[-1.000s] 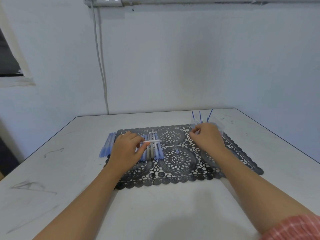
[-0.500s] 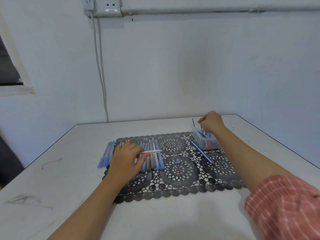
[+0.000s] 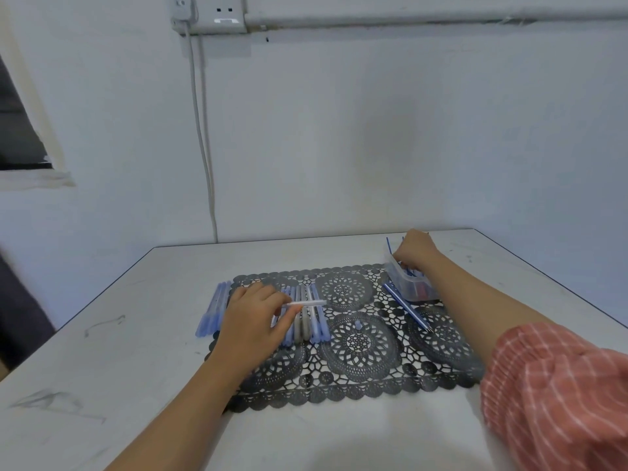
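Your left grip (image 3: 253,317) pinches a white pen barrel (image 3: 307,303) between thumb and fingertips, level, just above the middle row (image 3: 314,321) of barrels on the black lace mat (image 3: 360,345). The barrel looks to be a light, stiff, smooth plastic tube, apt to roll or slip. A hold near one end, as here, leaves the other end free for a refill.

Your right grip (image 3: 416,249) curls down into the clear box (image 3: 413,290) at the mat's far right corner, among thin blue refills (image 3: 388,244). You cannot tell whether it is clamped on one. They look slender and bendy, best taken near mid-length.

Counted:
- one barrel in hand
- one box
- two loose refills (image 3: 406,305) on the mat beside it
- one small blue cap (image 3: 358,323)
- about four barrels in the left row (image 3: 214,311)

The middle row is partly hidden by the grip. Everything sits on the white bench (image 3: 136,368).
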### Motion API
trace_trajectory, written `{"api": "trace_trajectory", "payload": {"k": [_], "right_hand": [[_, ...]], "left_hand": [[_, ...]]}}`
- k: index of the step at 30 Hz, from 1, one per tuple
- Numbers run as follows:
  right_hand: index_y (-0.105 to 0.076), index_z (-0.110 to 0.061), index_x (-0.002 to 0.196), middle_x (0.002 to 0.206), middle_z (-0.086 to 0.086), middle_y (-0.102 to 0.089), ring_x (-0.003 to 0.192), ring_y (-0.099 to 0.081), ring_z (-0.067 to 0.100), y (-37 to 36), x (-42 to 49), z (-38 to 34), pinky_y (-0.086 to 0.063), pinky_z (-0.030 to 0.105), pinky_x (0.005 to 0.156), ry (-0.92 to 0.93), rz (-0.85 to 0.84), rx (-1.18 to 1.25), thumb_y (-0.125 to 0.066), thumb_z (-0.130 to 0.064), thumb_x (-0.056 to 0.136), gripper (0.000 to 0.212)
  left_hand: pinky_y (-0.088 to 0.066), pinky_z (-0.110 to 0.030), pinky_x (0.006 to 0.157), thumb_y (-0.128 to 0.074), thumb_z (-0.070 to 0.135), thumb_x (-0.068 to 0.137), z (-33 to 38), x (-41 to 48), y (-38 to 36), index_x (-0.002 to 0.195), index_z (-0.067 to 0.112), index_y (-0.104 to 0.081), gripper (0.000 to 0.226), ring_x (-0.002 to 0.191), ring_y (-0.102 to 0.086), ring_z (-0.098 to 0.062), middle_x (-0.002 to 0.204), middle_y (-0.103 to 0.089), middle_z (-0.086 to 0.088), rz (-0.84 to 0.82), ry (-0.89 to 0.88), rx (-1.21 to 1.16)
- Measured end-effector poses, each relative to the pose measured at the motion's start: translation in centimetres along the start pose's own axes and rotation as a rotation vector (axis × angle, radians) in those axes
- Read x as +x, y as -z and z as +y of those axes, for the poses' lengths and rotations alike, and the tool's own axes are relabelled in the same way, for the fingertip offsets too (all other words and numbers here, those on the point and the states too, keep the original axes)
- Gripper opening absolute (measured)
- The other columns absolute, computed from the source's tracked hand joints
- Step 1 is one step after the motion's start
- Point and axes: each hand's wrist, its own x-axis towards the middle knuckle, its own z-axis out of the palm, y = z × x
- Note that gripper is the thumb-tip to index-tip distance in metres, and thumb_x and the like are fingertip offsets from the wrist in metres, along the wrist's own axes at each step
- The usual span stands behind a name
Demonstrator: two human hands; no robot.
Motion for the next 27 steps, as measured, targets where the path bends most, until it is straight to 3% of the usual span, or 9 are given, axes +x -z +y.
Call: {"api": "trace_trajectory", "payload": {"k": [3,7,10,12,16,18,21,24,27], "right_hand": [[-0.053,-0.004,0.052,0.036,0.002,-0.053,0.038,-0.046,0.015,0.3,0.0,0.0,-0.038,0.020,0.042,-0.042,-0.049,0.097,-0.060,-0.003,0.072,0.021],[-0.058,0.000,0.061,0.058,0.012,-0.061,0.041,-0.048,0.020,0.9,0.0,0.2,-0.041,0.023,0.046,-0.093,-0.016,0.347,-0.065,-0.005,0.073,0.015],[-0.067,0.007,0.078,0.074,0.017,-0.069,0.055,-0.058,0.024,1.2,-0.1,-0.1,-0.051,0.031,0.064,0.002,0.129,0.394,-0.060,-0.011,0.078,0.019],[-0.068,0.002,0.086,0.083,0.016,-0.070,0.070,-0.063,0.025,1.2,-0.8,-0.8,-0.053,0.032,0.075,0.085,0.222,0.461,-0.059,-0.013,0.082,0.018],[-0.064,-0.007,0.097,0.079,0.008,-0.064,0.063,-0.054,0.013,1.2,-4.0,-2.6,-0.040,0.009,0.054,0.217,0.373,0.642,-0.057,-0.013,0.088,0.013],[-0.061,-0.009,0.098,0.078,0.010,-0.066,0.063,-0.058,0.016,1.2,-5.8,-3.3,-0.046,0.013,0.055,0.258,0.400,0.781,-0.054,-0.013,0.090,0.011],[-0.053,-0.014,0.097,0.070,0.011,-0.064,0.057,-0.060,0.023,0.6,-8.4,-4.2,-0.052,0.033,0.053,0.268,0.291,1.049,-0.048,-0.013,0.095,0.005],[-0.048,-0.017,0.098,0.069,0.015,-0.062,0.055,-0.061,0.028,0.0,-10.9,-4.6,-0.054,0.034,0.050,0.255,0.158,1.183,-0.044,-0.007,0.097,0.012],[-0.048,-0.019,0.100,0.074,0.016,-0.065,0.061,-0.065,0.027,-1.0,-12.4,-4.6,-0.055,0.029,0.053,0.239,0.081,1.195,-0.044,0.004,0.094,0.023]], "left_hand": [[-0.037,-0.027,0.070,-0.043,0.045,0.087,0.0,0.0,0.1,0.078,0.020,-0.067,0.036,0.068,-0.051,-0.010,0.069,-0.056,0.012,-0.001,-0.001,0.005],[-0.036,-0.026,0.070,-0.044,0.045,0.087,-0.1,0.0,0.0,0.079,0.020,-0.067,0.035,0.071,-0.052,-0.010,0.072,-0.057,0.012,-0.011,0.013,0.001],[-0.037,-0.027,0.070,-0.045,0.044,0.086,0.1,0.0,0.1,0.082,0.020,-0.069,0.034,0.072,-0.052,-0.010,0.073,-0.059,0.011,-0.009,0.016,-0.024],[-0.037,-0.026,0.069,-0.046,0.043,0.085,0.1,0.0,0.2,0.086,0.020,-0.071,0.033,0.072,-0.051,-0.009,0.074,-0.059,0.011,0.004,0.013,-0.036],[-0.036,-0.026,0.067,-0.046,0.040,0.086,0.0,-0.1,0.4,0.094,0.019,-0.073,0.034,0.072,-0.050,-0.009,0.075,-0.059,0.010,0.005,-0.008,-0.055],[-0.037,-0.026,0.066,-0.047,0.036,0.087,-0.1,0.0,0.5,0.100,0.017,-0.072,0.034,0.072,-0.050,-0.011,0.076,-0.059,0.006,0.001,-0.013,-0.068],[-0.039,-0.023,0.063,-0.066,0.017,0.084,0.0,0.0,0.6,0.106,0.013,-0.071,0.022,0.070,-0.051,-0.013,0.078,-0.061,0.000,0.018,-0.020,-0.091],[-0.031,-0.008,0.060,-0.072,0.007,0.078,0.4,-0.3,1.0,0.108,0.014,-0.070,0.031,0.067,-0.051,-0.011,0.079,-0.060,0.000,-0.007,-0.007,-0.111],[-0.032,-0.006,0.055,-0.072,0.009,0.079,0.8,-0.3,1.3,0.109,0.017,-0.070,0.031,0.065,-0.051,-0.009,0.078,-0.059,0.002,-0.035,-0.002,-0.128]]}}
